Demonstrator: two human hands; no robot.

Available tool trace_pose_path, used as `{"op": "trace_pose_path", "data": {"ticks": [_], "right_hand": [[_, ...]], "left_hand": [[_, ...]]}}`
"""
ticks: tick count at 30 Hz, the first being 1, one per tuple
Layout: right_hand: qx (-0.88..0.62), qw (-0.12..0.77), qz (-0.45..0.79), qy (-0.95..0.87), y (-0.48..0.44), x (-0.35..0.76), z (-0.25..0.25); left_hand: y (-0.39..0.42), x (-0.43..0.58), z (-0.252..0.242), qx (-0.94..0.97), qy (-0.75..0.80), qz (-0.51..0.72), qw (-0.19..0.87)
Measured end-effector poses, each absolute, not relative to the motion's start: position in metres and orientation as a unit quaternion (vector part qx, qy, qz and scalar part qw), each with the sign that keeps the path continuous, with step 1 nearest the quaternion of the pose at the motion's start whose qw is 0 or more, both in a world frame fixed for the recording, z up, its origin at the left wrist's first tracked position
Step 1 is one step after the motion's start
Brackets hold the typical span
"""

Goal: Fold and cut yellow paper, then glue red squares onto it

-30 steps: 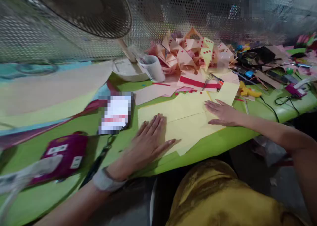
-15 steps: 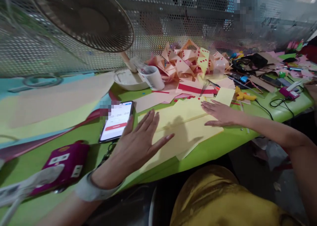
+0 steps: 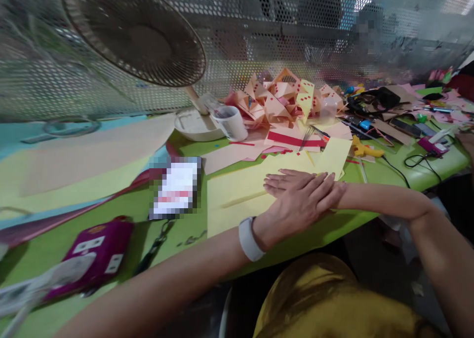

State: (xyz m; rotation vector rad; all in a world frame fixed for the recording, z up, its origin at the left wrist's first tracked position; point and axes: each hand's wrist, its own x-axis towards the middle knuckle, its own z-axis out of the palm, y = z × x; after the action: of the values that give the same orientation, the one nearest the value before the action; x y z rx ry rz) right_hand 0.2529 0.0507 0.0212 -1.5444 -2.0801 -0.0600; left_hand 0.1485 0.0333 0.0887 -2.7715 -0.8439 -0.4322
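A pale yellow sheet of paper (image 3: 229, 192) with a crease across it lies on the green table near its front edge. My right hand (image 3: 281, 181) rests flat on this sheet, its fingers stretched out to the left. Across the back of that hand and wrist lies my left hand (image 3: 299, 205), palm down with long, outstretched fingers, and a pale band on its wrist. Neither hand grips anything. Part of the sheet is hidden under both hands and the left forearm. A smaller yellow piece (image 3: 335, 155) sits just beyond the right wrist.
Left of the sheet lies a phone (image 3: 176, 187), with a purple power socket block (image 3: 99, 251) nearer. A fan (image 3: 135, 37) and white cup (image 3: 231, 123) stand behind. Folded peach paper pieces (image 3: 277, 98) are heaped at the back. A yellow glue gun (image 3: 365, 149) lies right.
My left hand has moved right, off the left part of the sheet and onto my right hand. My right hand has slid left along the paper.
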Motion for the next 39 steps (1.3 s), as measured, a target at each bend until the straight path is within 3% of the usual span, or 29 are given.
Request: {"op": "trace_pose_path", "data": {"ticks": [2, 3, 5, 8, 16, 24, 39], "right_hand": [[-0.558, 0.226, -0.015, -0.799, 0.053, 0.265, 0.038], [-0.482, 0.178, 0.02, -0.858, 0.061, 0.272, 0.05], [-0.343, 0.106, 0.074, -0.931, 0.083, 0.289, 0.076], [-0.297, 0.08, 0.049, -0.95, 0.111, 0.31, 0.096], [-0.222, -0.007, 0.035, -0.974, 0.099, 0.285, 0.04], [-0.229, -0.033, 0.056, -0.971, 0.099, 0.277, 0.03], [-0.271, -0.05, 0.063, -0.959, 0.105, 0.306, 0.034]], "left_hand": [[0.031, 0.13, 0.09, -0.947, -0.256, -0.131, 0.144], [0.031, 0.118, 0.09, -0.946, -0.245, -0.128, 0.169], [0.032, 0.092, 0.087, -0.917, -0.326, -0.134, 0.187], [0.034, 0.056, 0.078, -0.846, -0.466, -0.163, 0.202], [0.023, 0.065, 0.025, -0.879, -0.455, -0.112, 0.088], [0.028, 0.068, 0.014, -0.88, -0.464, -0.094, 0.033], [0.018, 0.047, 0.013, -0.88, -0.468, -0.083, 0.031]]}}
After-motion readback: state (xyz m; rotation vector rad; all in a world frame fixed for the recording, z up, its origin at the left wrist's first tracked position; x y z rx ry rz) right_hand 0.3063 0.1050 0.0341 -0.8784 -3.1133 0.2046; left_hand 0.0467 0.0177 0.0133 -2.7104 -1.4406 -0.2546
